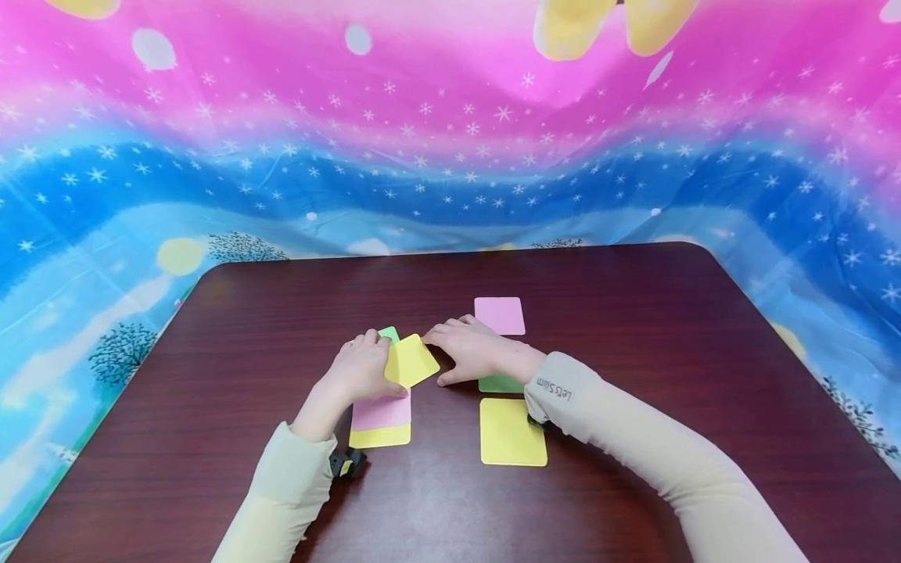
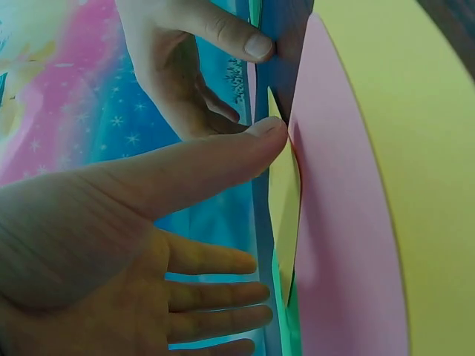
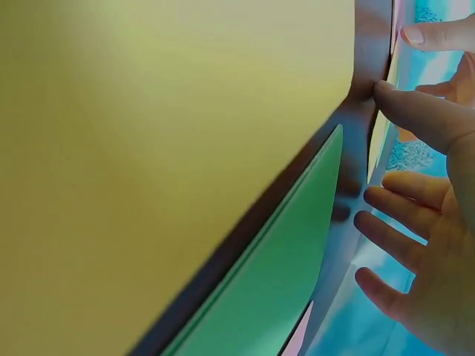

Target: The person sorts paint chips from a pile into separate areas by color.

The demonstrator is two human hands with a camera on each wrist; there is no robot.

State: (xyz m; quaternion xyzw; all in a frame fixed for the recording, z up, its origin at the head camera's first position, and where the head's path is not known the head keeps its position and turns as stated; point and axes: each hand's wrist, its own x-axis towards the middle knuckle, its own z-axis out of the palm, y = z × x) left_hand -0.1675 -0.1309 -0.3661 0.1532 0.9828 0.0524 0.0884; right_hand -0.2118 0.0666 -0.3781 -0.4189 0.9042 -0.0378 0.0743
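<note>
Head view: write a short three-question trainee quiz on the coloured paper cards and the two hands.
1. True or false: the left hand pinches the tilted yellow square paper card.
2. Which lies farthest from the person on the dark wooden table? A. pink square paper card B. flat yellow square paper card C. green paper card under the right hand
3. Fill in: the right hand lies with fingers ____.

Key: 1 true; 2 A; 3 straight, holding nothing.
</note>
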